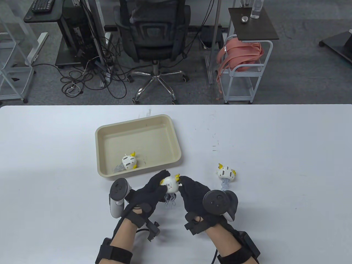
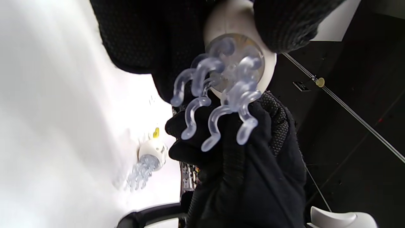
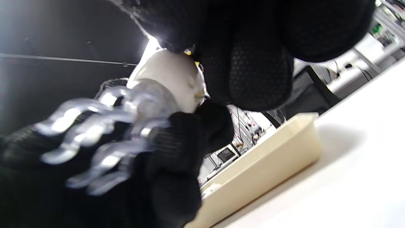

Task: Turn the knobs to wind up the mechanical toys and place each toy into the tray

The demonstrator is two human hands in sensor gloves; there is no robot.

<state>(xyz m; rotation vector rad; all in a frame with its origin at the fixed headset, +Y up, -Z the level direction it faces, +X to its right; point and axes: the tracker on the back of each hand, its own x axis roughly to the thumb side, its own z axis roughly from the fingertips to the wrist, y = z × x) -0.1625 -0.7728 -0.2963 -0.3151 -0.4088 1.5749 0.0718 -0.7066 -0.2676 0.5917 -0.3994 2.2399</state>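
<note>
A white jellyfish-like wind-up toy (image 1: 170, 185) with yellow fins and clear tentacles is held above the table's front, between both hands. My left hand (image 1: 162, 183) grips its left side, fingers curled round the body. My right hand (image 1: 183, 183) pinches its right side, next to a yellow part. The left wrist view looks at the toy's underside and its curly tentacles (image 2: 221, 91); the right wrist view has the toy's white body (image 3: 167, 79) under my fingers (image 3: 253, 63). A beige tray (image 1: 104, 137) stands just beyond the hands, with a second toy (image 1: 128, 161) lying in its near corner.
A third toy of the same kind (image 1: 226, 173) lies on its side on the white table, right of my right hand; it is also in the left wrist view, a toy (image 2: 152, 152) on the table. The tray's near wall (image 3: 269, 158) is close behind the held toy.
</note>
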